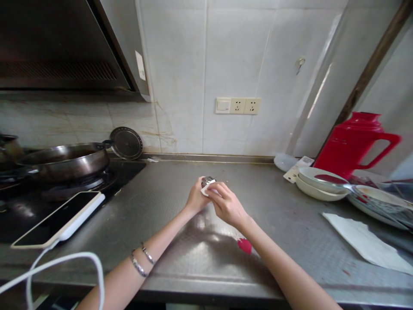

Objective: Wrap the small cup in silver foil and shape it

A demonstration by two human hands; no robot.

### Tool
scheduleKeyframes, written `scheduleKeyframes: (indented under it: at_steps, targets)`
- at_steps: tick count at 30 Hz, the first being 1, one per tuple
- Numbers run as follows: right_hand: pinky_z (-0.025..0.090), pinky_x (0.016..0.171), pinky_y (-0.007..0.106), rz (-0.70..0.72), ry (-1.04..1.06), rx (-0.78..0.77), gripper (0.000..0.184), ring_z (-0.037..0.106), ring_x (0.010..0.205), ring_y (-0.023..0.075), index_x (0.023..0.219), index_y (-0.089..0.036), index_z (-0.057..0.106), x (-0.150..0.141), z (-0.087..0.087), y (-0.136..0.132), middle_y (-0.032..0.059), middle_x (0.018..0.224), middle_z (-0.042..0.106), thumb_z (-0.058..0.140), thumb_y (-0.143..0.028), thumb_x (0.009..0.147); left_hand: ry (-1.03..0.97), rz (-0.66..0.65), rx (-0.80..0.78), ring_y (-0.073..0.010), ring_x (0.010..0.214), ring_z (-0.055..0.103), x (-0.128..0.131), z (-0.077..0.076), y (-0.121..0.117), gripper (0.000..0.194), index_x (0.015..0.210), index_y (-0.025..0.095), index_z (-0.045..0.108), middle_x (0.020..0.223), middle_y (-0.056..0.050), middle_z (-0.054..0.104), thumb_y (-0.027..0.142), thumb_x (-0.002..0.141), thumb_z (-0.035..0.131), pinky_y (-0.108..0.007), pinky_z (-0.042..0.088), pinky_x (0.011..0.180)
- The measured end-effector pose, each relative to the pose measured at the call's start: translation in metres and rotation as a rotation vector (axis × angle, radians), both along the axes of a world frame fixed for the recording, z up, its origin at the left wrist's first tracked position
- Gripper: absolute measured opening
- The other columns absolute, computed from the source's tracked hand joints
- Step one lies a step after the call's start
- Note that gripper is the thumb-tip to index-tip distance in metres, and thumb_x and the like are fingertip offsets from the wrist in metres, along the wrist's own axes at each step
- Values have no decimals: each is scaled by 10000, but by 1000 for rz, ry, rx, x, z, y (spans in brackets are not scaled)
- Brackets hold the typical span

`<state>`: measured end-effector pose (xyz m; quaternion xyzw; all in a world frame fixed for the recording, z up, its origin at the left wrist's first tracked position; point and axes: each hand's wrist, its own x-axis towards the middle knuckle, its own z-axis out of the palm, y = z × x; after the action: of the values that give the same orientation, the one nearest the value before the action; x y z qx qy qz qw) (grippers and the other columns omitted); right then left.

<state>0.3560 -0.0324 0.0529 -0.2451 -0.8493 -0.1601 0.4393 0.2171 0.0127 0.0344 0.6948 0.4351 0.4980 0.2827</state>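
Observation:
My left hand is closed around a small shiny dark metal object, held above the middle of the steel counter. Only its top shows, so its kind is unclear. With fingers pinched, my right hand presses a folded white tissue against that object's near side. Both hands meet at this spot. Below the right wrist a red heart-shaped piece lies flat on the counter.
On the left are a steel pan on the stove, a round dark disc against the wall and a phone with a white cable. Stacked bowls, a red thermos jug and a white paper sheet occupy the right.

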Motion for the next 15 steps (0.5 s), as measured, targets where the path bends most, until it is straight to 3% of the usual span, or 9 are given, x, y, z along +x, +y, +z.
scheduleKeyframes:
  at_steps: [7,15]
  targets:
    - [533,795,396,-63,35,55,413,536,963,237,1142,-182,575,5,2,3,123,1005,582,391,16,828,23,28,-13,-198,852,653,6,1,-6,607,1119,162,516,974,-56,691,292,582,765,-279,492,732]
    - [521,763,385,-109,40,14,389,532,932,239,1107,-173,600,8,3,4,128,1000,589,405,3,820,67,38,-20,-195,808,644,7,-1,-4,633,1108,152,529,910,-46,691,316,552,784,-274,491,697]
